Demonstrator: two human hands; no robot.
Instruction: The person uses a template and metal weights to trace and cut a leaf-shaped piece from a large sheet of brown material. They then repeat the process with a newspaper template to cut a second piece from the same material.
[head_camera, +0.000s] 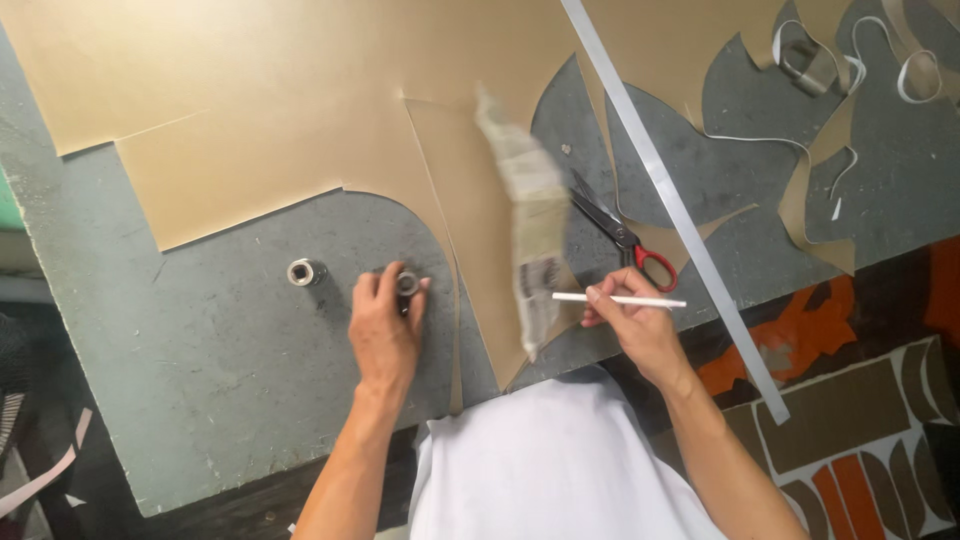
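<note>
Fingers of the left hand are closing around a small metal socket standing on the grey board, apparently as a weight, since it is sitting right at the curved edge of the tan sheet. A second metal socket is standing near it to the left, on bare board and apart from the hand. The right hand is pinching a thin white stick, perhaps a marking pencil, held level with its tip pointing left toward a narrow pale piece that is showing only as a blur; whether that piece is lying on the sheet or being lifted is impossible to tell, and what it is made of is not clear either. Red-handled scissors are lying shut on the board just above the right hand, within easy reach. A long pale strip is running diagonally across the work, its upper end cut off by the frame. Curved tan offcuts and thin white trimmings are lying scattered at the upper right. The person's white shirt is hiding the near edge of the board, and a patterned orange and brown floor covering is showing at lower right
</note>
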